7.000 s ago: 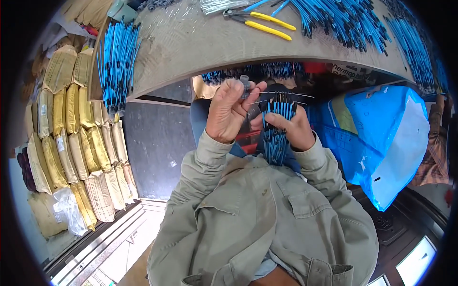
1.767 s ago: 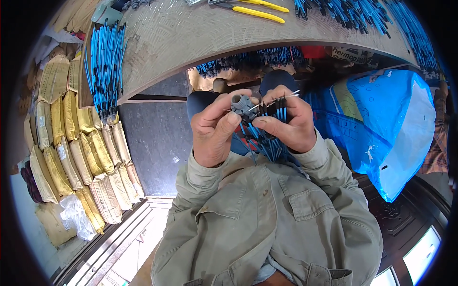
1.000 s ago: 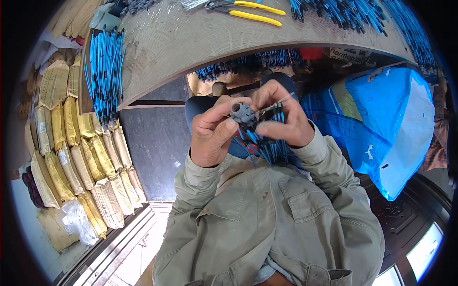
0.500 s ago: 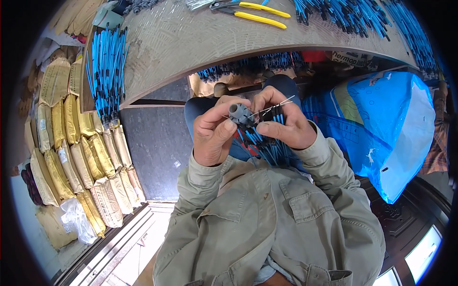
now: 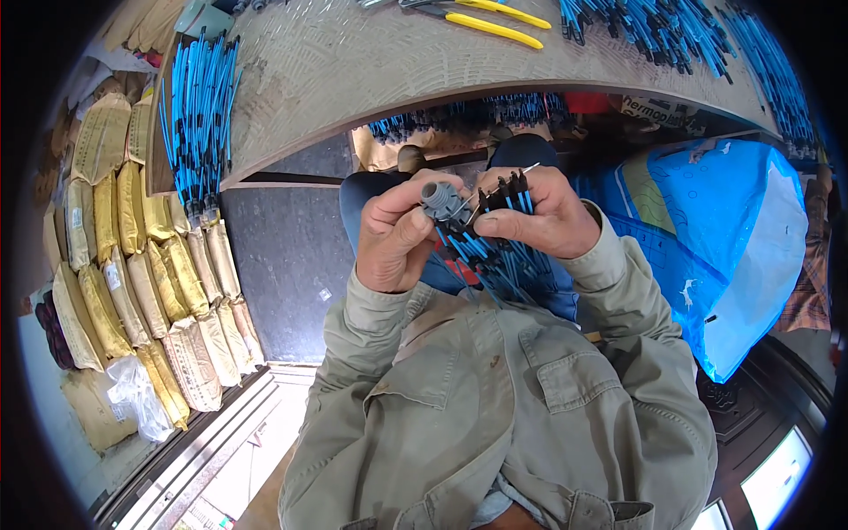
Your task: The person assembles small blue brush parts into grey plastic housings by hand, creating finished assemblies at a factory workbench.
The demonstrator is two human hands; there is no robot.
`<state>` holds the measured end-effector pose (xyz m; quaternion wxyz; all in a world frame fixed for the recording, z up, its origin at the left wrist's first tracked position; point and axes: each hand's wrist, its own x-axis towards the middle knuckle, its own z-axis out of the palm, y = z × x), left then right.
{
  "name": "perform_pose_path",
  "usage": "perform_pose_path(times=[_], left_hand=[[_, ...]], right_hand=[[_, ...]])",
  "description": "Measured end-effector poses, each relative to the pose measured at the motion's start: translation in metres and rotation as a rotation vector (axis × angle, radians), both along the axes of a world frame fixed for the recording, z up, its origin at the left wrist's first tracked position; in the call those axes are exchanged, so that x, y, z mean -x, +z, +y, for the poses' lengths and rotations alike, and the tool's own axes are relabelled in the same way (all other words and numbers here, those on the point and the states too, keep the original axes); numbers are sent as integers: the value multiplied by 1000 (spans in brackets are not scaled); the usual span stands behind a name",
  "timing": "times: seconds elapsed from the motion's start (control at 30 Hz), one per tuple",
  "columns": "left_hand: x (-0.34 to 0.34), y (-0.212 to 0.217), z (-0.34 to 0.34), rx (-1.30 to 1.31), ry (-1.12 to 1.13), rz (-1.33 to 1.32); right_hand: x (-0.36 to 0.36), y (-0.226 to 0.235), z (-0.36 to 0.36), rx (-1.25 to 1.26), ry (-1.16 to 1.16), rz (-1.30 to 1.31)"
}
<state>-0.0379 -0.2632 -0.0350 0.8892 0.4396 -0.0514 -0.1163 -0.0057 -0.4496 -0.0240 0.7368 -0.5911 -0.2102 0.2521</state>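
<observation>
My left hand (image 5: 393,237) is closed around a grey ribbed plastic fitting (image 5: 439,201), whose round open end faces up. Below the fitting hangs a bunch of thin blue tubes with black ends (image 5: 508,256), over my lap. My right hand (image 5: 555,216) grips part of these tubes, their black tips fanned out between thumb and fingers. A thin metal pin (image 5: 529,168) sticks out above the right fingers. Another shiny pin lies by the fitting near my right thumb. Whether the tubes are joined to the fitting is hidden by my fingers.
Beyond my hands stands a worktable (image 5: 353,71) with yellow-handled pliers (image 5: 495,26) on it. Bundles of blue tubes (image 5: 199,124) lie at its left edge, more at the far right. A large blue bag (image 5: 689,238) stands right; stacked sacks (image 5: 132,283) line the left.
My right hand has moved slightly right and turned, so more black tips show in it. Fewer metal pins stick out above it. The fitting has tilted a little in my left hand.
</observation>
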Motion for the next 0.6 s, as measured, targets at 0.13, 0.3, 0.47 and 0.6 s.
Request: perform_pose_path(times=[0.13,0.3,0.47,0.6], left_hand=[[-7,-7,6,2,-73,-47],[-6,-11,4,-32,-25,-97],[-4,-10,-2,-40,31,-140],[-4,-10,-4,-41,60,-95]], right_hand=[[-3,-9,2,-83,39,-45],[-2,-7,4,-8,1,1],[2,-5,4,-21,-43,51],[6,-11,7,-28,-112,26]])
